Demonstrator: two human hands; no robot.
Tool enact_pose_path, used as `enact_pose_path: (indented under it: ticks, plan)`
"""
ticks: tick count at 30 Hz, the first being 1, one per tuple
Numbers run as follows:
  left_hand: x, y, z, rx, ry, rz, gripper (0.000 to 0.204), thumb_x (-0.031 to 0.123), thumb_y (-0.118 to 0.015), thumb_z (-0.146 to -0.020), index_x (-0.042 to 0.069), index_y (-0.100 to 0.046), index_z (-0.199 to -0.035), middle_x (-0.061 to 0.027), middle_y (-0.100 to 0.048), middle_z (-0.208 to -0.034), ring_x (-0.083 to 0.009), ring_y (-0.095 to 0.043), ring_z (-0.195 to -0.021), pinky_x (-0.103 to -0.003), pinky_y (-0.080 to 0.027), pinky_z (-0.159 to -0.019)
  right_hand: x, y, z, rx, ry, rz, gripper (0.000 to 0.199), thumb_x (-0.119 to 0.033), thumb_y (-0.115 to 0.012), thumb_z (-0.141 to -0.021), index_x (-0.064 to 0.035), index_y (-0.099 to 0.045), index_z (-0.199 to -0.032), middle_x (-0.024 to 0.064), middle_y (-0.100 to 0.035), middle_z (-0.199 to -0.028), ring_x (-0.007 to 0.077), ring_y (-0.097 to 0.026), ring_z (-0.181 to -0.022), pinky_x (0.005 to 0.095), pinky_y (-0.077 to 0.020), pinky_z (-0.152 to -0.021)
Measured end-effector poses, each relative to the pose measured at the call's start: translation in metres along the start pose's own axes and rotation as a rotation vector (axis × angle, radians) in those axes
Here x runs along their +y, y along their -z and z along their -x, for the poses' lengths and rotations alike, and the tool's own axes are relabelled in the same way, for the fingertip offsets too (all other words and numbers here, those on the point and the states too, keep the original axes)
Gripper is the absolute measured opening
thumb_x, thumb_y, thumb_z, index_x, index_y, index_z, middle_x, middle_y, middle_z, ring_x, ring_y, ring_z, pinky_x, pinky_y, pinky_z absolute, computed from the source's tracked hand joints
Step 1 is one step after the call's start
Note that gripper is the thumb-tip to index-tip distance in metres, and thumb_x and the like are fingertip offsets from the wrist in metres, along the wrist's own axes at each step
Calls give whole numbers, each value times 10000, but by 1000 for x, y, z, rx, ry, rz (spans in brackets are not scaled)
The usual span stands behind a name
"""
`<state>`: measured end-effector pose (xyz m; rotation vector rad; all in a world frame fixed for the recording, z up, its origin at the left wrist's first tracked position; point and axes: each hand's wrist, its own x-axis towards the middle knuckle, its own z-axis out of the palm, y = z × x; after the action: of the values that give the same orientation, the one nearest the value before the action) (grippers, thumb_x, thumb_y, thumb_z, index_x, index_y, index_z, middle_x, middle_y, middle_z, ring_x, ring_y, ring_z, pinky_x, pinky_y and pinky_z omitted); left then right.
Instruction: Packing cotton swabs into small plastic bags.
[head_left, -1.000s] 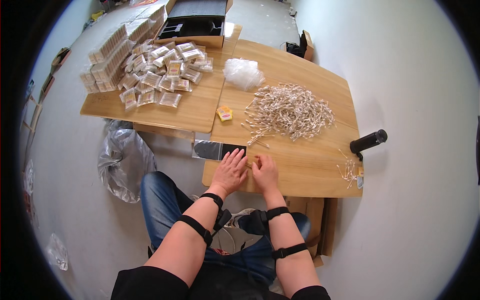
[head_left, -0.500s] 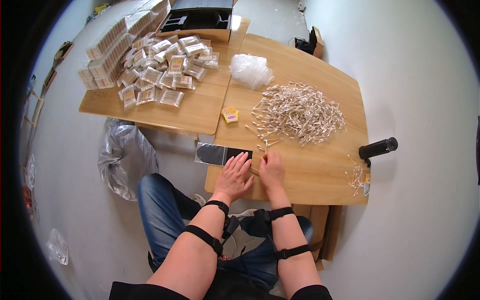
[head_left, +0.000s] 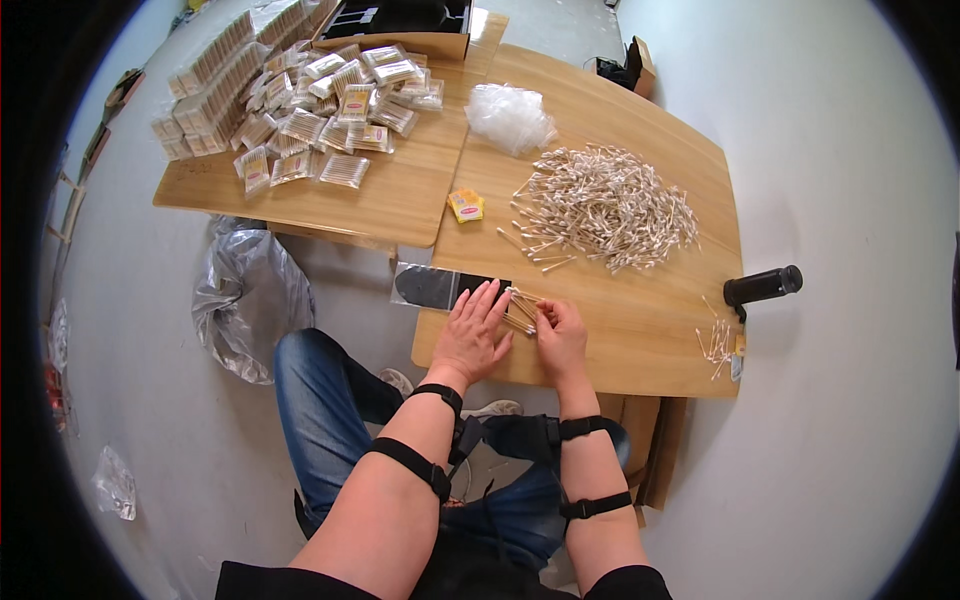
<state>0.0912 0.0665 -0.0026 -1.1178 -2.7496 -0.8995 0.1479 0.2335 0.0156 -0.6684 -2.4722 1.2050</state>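
L hand (head_left: 473, 335) flat, fingers extended, over blk pouch (head_left: 428, 287); R hand (head_left: 562, 338) narrow at loose swabs (head_left: 518, 324), approx. L hand's 2 o'clock, grip unclear; poss. swabs roll/splay on worktop (head_left: 640, 330) if pressure uneven.

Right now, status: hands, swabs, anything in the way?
Left hand flat over end of black strip. Right hand at some cotton swabs, grip unclear. Swab pile beyond, apart from both hands; no obstruction visible.
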Motion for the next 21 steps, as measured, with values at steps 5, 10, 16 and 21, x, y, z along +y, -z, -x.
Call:
enact_pose_path:
  ticks: [5,10,16,21]
  plan:
    - [0,-1,0,-14,7,-25,682,373,-624,-898,118,-402,-1490,-114,-353,-1578,-258,-307,-1475,-447,-189,-1226,-2,-4,-1,46,138,163,86,-68,-693,-824,-82,-703,-908,99,-642,-910,303,-652,-814,410,-521,-710]
    - [1,-1,0,-35,28,-80,694,397,-616,-901,142,-392,-1506,-109,-334,-1591,-256,-275,-1490,-477,-158,-1230,-8,-3,1,-6,195,206,98,-68,-692,-821,-83,-699,-917,96,-632,-894,304,-639,-834,411,-514,-718]
    - [2,4,-1,-115,25,-142,640,451,-564,-934,229,-412,-1515,-76,-285,-1622,-237,-215,-1515,-505,-138,-1230,-14,3,-4,56,84,47,101,-69,-714,-803,-82,-696,-902,93,-618,-875,293,-625,-830,406,-506,-723]
    - [5,4,-2,-124,15,-172,597,459,-542,-947,247,-447,-1497,-74,-284,-1622,-235,-215,-1514,-514,-137,-1228,3,5,-17,62,285,217,85,-64,-713,-798,-72,-682,-877,100,-617,-872,307,-616,-825,409,-504,-727]
